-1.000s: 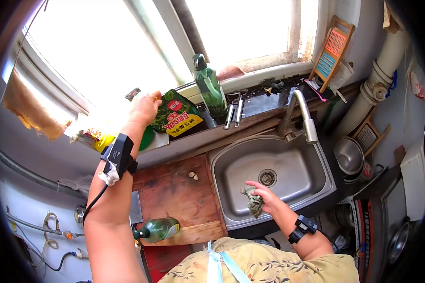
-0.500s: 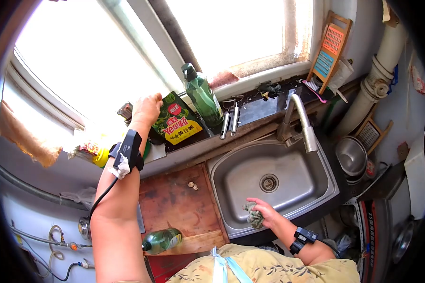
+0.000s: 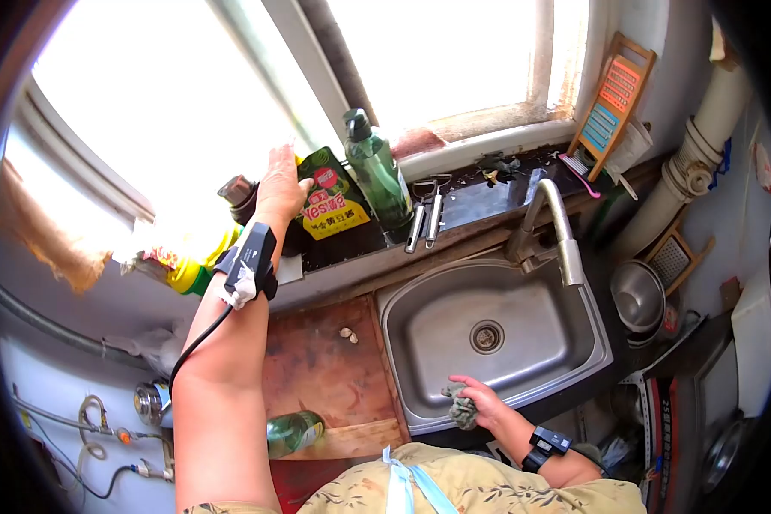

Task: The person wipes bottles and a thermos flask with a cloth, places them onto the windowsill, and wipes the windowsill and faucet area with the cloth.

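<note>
Left hand (image 3: 281, 188) reaches far forward, thumb spread; right hand (image 3: 482, 404) grips, lower.

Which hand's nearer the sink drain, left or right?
Right. The right hand, gripping a grey-green cloth, is just below the drain in the view, on the wearer's side. The left hand is much farther off, up and left, beside the green pouch.

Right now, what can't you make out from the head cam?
Left hand, head view: whether it grips anything; hand's back and glare obscure contact.
Lying green bottle, head view: one end, hidden behind left forearm.
Rag, head view: the part covered by right hand.
Window, head view: the outdoors, washed out by glare.
</note>
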Tool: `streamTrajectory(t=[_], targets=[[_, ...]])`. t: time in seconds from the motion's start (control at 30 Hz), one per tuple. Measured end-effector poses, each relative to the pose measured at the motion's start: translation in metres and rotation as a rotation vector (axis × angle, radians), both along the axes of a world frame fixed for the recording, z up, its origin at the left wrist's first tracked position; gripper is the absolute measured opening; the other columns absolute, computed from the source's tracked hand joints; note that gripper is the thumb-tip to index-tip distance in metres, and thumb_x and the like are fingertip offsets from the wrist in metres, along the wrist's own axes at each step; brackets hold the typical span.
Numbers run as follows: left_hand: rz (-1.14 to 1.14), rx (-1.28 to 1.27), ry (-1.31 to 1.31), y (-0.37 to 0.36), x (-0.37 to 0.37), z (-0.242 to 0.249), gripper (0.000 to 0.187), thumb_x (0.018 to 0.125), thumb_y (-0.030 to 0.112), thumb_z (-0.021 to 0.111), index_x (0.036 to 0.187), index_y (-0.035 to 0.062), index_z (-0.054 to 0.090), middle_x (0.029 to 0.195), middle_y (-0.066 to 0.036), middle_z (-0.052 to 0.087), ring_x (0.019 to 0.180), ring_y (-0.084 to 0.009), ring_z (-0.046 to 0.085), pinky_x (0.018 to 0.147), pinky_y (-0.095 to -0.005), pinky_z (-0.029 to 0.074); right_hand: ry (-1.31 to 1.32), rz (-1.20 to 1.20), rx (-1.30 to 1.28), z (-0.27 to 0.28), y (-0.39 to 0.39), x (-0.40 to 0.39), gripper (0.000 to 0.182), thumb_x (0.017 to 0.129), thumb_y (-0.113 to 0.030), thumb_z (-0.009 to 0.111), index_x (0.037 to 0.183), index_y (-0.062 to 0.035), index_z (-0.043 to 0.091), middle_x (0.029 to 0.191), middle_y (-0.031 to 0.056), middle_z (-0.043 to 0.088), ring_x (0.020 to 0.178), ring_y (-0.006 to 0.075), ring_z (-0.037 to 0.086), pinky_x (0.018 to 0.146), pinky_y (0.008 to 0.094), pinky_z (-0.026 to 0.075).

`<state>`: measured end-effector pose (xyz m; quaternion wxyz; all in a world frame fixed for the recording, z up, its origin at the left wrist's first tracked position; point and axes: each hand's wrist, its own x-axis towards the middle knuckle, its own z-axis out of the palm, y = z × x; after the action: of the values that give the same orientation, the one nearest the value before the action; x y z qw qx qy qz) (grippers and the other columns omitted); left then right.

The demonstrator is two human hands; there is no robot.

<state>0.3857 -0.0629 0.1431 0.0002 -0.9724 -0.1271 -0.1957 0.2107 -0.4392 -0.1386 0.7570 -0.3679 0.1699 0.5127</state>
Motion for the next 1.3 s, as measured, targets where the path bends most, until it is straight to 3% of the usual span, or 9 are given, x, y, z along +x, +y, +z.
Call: streamTrajectory(t=[0.23,0.3,0.37,0.43,0.7,0.8,1.0,1.13,1.3], targets=[[-0.133,-0.112,-0.076,-0.019,-0.061,0.013,0.068,0.074,0.017,0.067,0.132,0.0027,0.035,0.124,-0.022,0.045,0.120,-0.0371,0.039,0.102,-0.0391,0.032,-0.017,0.043,-0.027,0.007,0.004,-0.001,0.045,0.080,0.001,0.045,0.124,-0.0066,0.048,0.076,0.0085,0.055,0.063,0.0182,0.056,0.056,0.0310,0.049],[-0.210,-0.043,-0.114,-0.016,-0.079,0.012,0.053,0.077,0.012,0.064,0.125,0.0028,0.045,0.112,-0.017,0.054,0.104,-0.0297,0.053,0.093,-0.0348,0.040,-0.023,0.036,-0.028,0.008,0.011,-0.001,0.044,0.079,0.000,0.045,0.123,-0.0064,0.048,0.077,0.0089,0.055,0.063,0.0188,0.056,0.056,0.0314,0.049],[-0.129,-0.566,0.108,-0.003,-0.168,0.034,0.039,0.081,0.007,0.061,0.118,0.0023,0.052,0.099,-0.010,0.058,0.085,-0.0180,0.057,0.080,-0.0278,0.046,-0.028,0.067,-0.044,0.011,0.013,-0.009,0.044,0.079,0.000,0.045,0.123,-0.0062,0.048,0.078,0.0093,0.055,0.063,0.0194,0.057,0.057,0.0318,0.049],[-0.201,-0.600,0.049,0.004,-0.199,0.037,0.032,0.083,0.004,0.058,0.115,0.0025,0.054,0.093,-0.004,0.058,0.075,-0.0091,0.054,0.071,-0.0225,0.046,-0.024,0.067,-0.035,0.012,0.018,-0.008,0.043,0.079,-0.001,0.046,0.121,-0.0059,0.048,0.080,0.0100,0.056,0.064,0.0206,0.057,0.058,0.0326,0.050],[0.244,-1.124,-0.094,0.040,-0.454,-0.046,0.049,0.071,-0.009,0.042,0.119,0.0022,0.049,0.100,-0.006,0.058,0.092,-0.0140,0.056,0.083,-0.0262,0.046,-0.043,0.169,-0.053,0.012,0.056,-0.031,0.041,0.078,-0.002,0.047,0.119,-0.0062,0.050,0.098,0.0148,0.062,0.075,0.0233,0.060,0.063,0.0339,0.052],[0.209,-1.209,-0.047,0.023,-0.496,-0.088,0.066,0.068,-0.007,0.048,0.132,0.0051,0.035,0.121,-0.011,0.048,0.116,-0.0201,0.044,0.100,-0.0326,0.034,-0.017,0.168,-0.074,0.023,0.077,-0.045,0.040,0.079,-0.002,0.047,0.118,-0.0057,0.049,0.095,0.0143,0.062,0.077,0.0231,0.061,0.066,0.0341,0.052],[0.117,-1.224,-0.225,-0.048,-0.488,-0.159,0.114,0.058,0.007,0.077,0.144,0.0059,0.002,0.143,-0.016,0.024,0.135,-0.0271,0.021,0.110,-0.0373,0.017,-0.070,0.197,0.045,0.049,0.124,-0.067,0.040,0.082,-0.002,0.047,0.121,-0.0028,0.046,0.094,0.0125,0.061,0.077,0.0217,0.060,0.067,0.0327,0.052],[0.281,-1.034,-0.527,-0.068,-0.459,-0.180,0.091,0.062,0.011,0.078,0.135,0.0031,0.025,0.127,-0.015,0.042,0.117,-0.0259,0.043,0.100,-0.0364,0.034,-0.132,0.233,0.071,0.052,0.140,-0.084,0.038,0.083,-0.005,0.049,0.121,-0.0054,0.048,0.099,0.0132,0.061,0.080,0.0208,0.060,0.071,0.0327,0.052],[0.301,-0.925,-0.583,-0.070,-0.453,-0.191,0.084,0.062,0.013,0.080,0.129,0.0036,0.031,0.122,-0.015,0.046,0.114,-0.0267,0.046,0.098,-0.0359,0.036,-0.177,0.219,0.019,0.069,0.131,-0.096,0.038,0.083,-0.005,0.049,0.121,-0.0037,0.047,0.097,0.0136,0.062,0.082,0.0213,0.061,0.071,0.0319,0.052]])
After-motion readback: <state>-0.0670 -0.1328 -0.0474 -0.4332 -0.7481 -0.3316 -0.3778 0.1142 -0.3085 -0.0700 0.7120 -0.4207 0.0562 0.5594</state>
